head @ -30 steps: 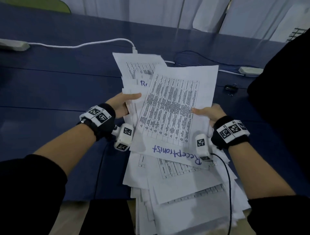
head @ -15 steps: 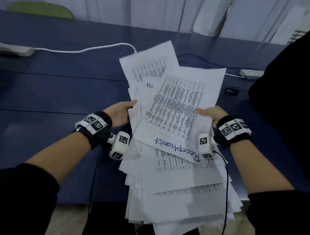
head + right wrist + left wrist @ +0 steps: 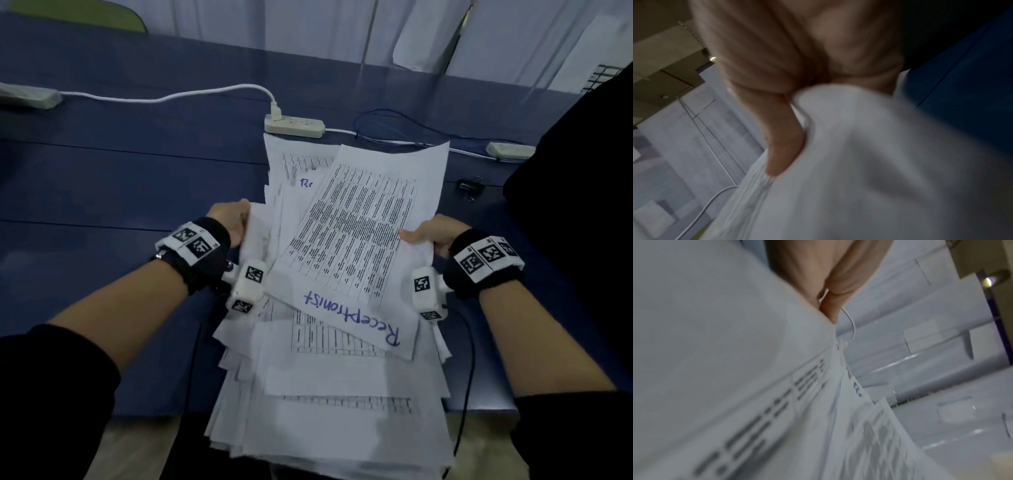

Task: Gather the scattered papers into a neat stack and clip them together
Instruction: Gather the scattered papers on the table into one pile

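A loose, fanned pile of white printed papers (image 3: 342,274) is held above the blue table (image 3: 120,178), its near end hanging past the table's front edge. The top sheet bears a table of text and the handwritten word "Receptionist". My left hand (image 3: 231,221) grips the pile's left edge (image 3: 735,369), thumb (image 3: 830,308) on top. My right hand (image 3: 428,234) grips the right edge (image 3: 859,162), its thumb (image 3: 781,146) pressed on the top sheet. A black binder clip (image 3: 471,186) lies on the table to the right of the pile, beyond my right hand.
A white power strip (image 3: 294,125) with a plugged white cable lies just beyond the papers' far edge. Another strip (image 3: 510,150) sits at the right, one more (image 3: 27,96) at far left. A dark-clothed person (image 3: 582,205) stands at the right.
The far end of the pile has come down toward the table, uncovering the power strip. Both hands have kept their grip on its sides.
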`<move>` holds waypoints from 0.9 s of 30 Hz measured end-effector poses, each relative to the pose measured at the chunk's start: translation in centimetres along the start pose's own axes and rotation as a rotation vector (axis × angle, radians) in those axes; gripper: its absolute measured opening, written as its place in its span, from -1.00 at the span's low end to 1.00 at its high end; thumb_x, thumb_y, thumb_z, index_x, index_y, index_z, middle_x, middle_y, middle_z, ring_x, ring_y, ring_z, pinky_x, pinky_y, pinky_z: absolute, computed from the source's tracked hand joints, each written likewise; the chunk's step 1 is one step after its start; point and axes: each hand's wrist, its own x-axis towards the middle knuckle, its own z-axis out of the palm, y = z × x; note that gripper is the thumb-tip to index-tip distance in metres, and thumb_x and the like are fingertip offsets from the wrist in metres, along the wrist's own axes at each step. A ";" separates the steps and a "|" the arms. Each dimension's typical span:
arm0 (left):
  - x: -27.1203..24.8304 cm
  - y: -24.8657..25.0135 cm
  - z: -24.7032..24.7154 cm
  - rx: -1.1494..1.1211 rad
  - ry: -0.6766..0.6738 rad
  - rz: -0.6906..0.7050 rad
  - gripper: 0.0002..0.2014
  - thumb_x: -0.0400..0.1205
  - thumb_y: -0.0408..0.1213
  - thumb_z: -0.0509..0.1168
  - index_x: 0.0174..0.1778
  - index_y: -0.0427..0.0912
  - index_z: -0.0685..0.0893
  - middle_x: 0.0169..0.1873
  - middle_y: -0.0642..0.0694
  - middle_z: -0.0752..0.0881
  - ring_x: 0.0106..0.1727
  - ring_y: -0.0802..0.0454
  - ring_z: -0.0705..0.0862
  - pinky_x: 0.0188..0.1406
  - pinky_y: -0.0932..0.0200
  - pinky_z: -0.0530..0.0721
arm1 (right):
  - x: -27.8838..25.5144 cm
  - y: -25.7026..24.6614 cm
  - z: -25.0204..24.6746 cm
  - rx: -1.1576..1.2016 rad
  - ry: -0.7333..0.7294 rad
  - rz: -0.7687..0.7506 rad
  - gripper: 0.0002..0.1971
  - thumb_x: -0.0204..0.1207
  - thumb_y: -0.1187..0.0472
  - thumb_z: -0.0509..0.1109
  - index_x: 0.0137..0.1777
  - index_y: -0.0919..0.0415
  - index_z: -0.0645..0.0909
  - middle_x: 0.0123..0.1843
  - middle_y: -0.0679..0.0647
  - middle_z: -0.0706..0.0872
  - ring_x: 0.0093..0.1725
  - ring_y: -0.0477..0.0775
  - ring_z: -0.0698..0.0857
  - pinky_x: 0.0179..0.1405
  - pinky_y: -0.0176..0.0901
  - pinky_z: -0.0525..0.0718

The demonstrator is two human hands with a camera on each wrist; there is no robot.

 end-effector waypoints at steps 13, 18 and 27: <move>-1.2 0.1 -0.7 -0.037 -0.384 -0.062 -0.83 0.70 -0.35 0.14 -0.02 -0.22 0.65 -0.24 -0.09 0.81 -0.36 0.08 0.83 -0.32 0.14 0.79 | 1.7 2.8 1.1 0.805 -0.101 -0.215 0.25 -0.68 -0.19 0.73 0.20 0.32 0.59 0.25 0.20 0.68 0.38 0.14 0.56 0.50 0.04 0.42; -0.8 1.4 -0.3 -0.158 -0.314 -0.077 -0.81 0.71 -0.27 0.15 0.12 -0.24 0.60 -0.06 -0.15 0.71 -0.09 -0.05 0.70 -0.16 0.02 0.74 | 0.9 3.1 0.1 0.959 -0.200 -0.265 -0.05 -0.53 0.02 0.80 0.02 0.27 0.67 -0.06 0.06 0.84 0.08 0.02 0.74 0.21 -0.14 0.67; -1.8 1.4 1.1 0.104 -0.307 0.011 -0.43 0.57 -0.57 0.28 0.52 -0.34 0.32 0.32 -0.32 0.58 0.35 -0.23 0.56 0.42 -0.22 0.47 | 1.8 1.2 1.2 0.635 0.032 -0.124 -0.37 0.39 0.11 0.49 0.37 0.48 0.46 0.26 0.37 0.64 0.31 0.32 0.62 0.43 0.20 0.51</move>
